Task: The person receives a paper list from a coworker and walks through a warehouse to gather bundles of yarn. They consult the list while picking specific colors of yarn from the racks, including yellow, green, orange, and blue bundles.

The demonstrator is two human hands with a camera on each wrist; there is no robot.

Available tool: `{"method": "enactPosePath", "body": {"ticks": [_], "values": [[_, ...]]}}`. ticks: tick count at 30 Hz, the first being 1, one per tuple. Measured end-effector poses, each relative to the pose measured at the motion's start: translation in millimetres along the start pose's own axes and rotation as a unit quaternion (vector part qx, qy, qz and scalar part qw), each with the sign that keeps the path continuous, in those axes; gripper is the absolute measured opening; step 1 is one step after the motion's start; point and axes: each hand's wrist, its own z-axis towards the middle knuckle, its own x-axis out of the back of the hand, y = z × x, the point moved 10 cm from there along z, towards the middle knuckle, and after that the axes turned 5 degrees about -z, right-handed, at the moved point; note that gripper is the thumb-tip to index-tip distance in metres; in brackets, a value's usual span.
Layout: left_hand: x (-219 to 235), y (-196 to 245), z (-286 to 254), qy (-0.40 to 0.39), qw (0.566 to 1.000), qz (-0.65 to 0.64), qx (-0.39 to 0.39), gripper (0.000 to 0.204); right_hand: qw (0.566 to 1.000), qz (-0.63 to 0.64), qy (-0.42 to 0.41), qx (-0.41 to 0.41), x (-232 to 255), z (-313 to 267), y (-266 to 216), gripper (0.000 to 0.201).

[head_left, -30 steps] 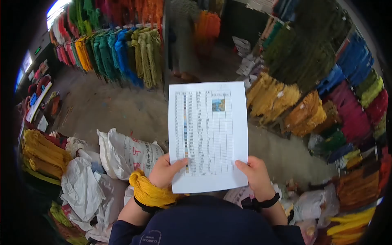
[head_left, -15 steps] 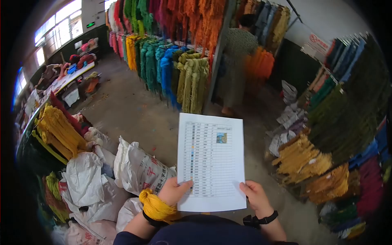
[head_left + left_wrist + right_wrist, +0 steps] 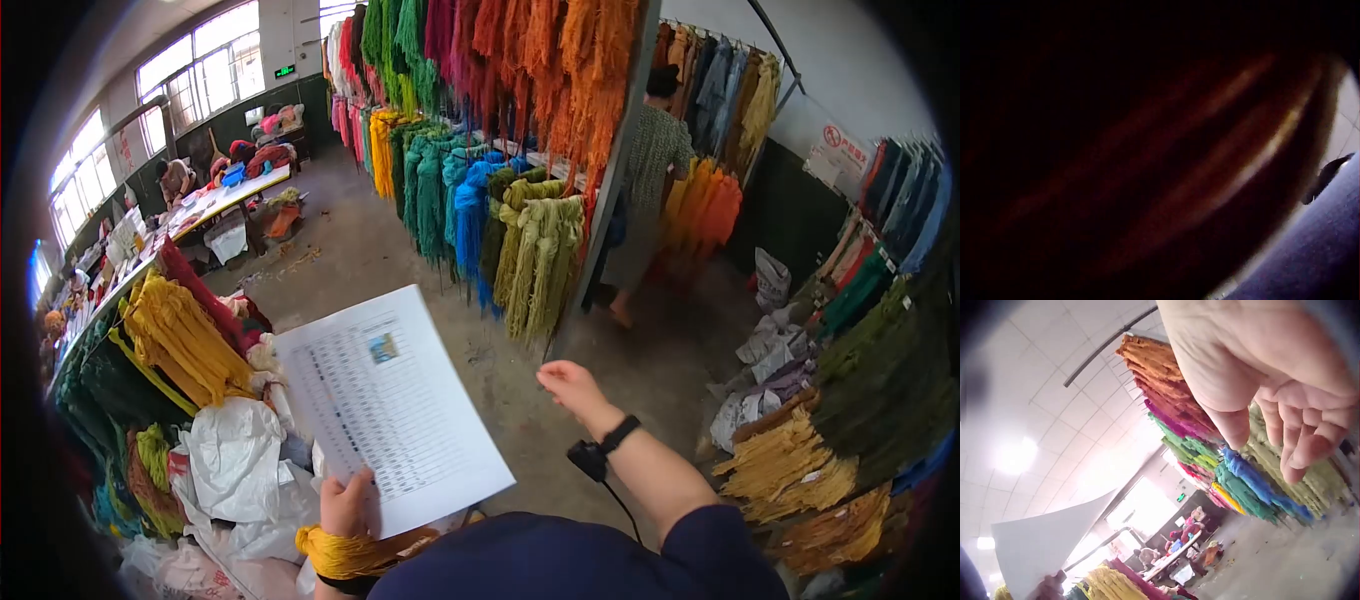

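My left hand (image 3: 346,505) grips the lower left edge of a printed paper sheet (image 3: 400,410), thumb on top. The sheet, tilted, carries a table of rows and a small color picture. A skein of yellow yarn (image 3: 345,556) is looped around my left wrist; dark, blurred strands fill most of the left wrist view. My right hand (image 3: 575,388) is off the paper, raised in front of the hanging yarn. Its fingers are loosely bent with nothing between them, as the right wrist view shows of the same hand (image 3: 1272,381).
Green and blue yarn skeins (image 3: 470,205) hang on a rack ahead, orange ones (image 3: 540,70) above. A person (image 3: 650,150) stands behind the rack's end post. White sacks (image 3: 235,460) lie at left, near yellow yarn (image 3: 185,340). Ochre skeins (image 3: 785,460) hang at right.
My right hand has let go of the sheet and moved up and away to the right. The sheet, in my left hand, has shifted left and tilted. The head view has turned up toward the racks.
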Motion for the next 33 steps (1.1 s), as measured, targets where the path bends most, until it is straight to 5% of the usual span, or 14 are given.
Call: {"method": "enactPosePath", "body": {"ticks": [2,5,10,12,13,15,18,19,20,24,28,32,33], "values": [[13.2,3.7,15.5,0.016,0.999,-0.036,-0.007,0.02,1.0,-0.023,-0.015,0.002,-23.4,53.0,-8.1,0.047],[33.9,10.1,30.3,0.058,0.996,-0.057,-0.034,0.02,0.988,-0.091,0.041,0.121,-34.5,112.9,-43.2,0.067],[64.3,3.6,50.8,0.136,0.988,-0.054,-0.051,0.024,0.988,-0.043,-0.137,0.056,-76.8,201.2,-83.5,0.093],[66.0,-0.8,52.6,0.188,0.978,-0.072,-0.054,0.025,0.99,-0.062,-0.113,0.053,-67.9,251.0,-86.5,0.093],[61.4,2.1,55.7,0.196,0.978,-0.051,-0.052,0.025,0.987,-0.1,0.011,0.123,-43.6,292.1,-87.9,0.095],[54.8,9.1,54.4,0.226,0.971,-0.047,-0.068,0.025,0.991,0.08,0.096,0.039,-14.9,319.3,-82.0,0.104],[37.8,15.6,67.4,0.264,0.962,-0.007,-0.077,0.024,0.978,0.081,0.177,-0.08,18.2,350.3,-75.3,0.091],[27.4,20.7,74.0,0.247,0.966,-0.027,-0.068,0.025,0.977,0.109,0.184,-0.022,40.1,420.2,-25.0,0.086],[22.8,20.6,81.2,0.262,0.961,-0.04,-0.075,0.024,0.977,0.063,0.204,0.021,42.8,416.8,-41.6,0.08],[-8.4,31.0,114.7,0.249,0.964,-0.055,-0.079,0.025,0.96,0.071,0.236,-0.135,38.3,388.1,-54.3,0.08],[-7.8,33.4,123.2,0.235,0.966,-0.069,-0.087,0.025,0.951,0.117,0.245,-0.15,29.2,371.4,-57.9,0.086],[-13.4,33.1,138.9,0.222,0.971,-0.054,-0.071,0.025,0.95,0.171,0.187,-0.183,37.3,409.4,-9.3,0.079],[-14.3,33.5,141.2,0.222,0.971,-0.05,-0.07,0.025,0.947,0.175,0.19,-0.192,27.7,378.5,-33.1,0.074]]}}
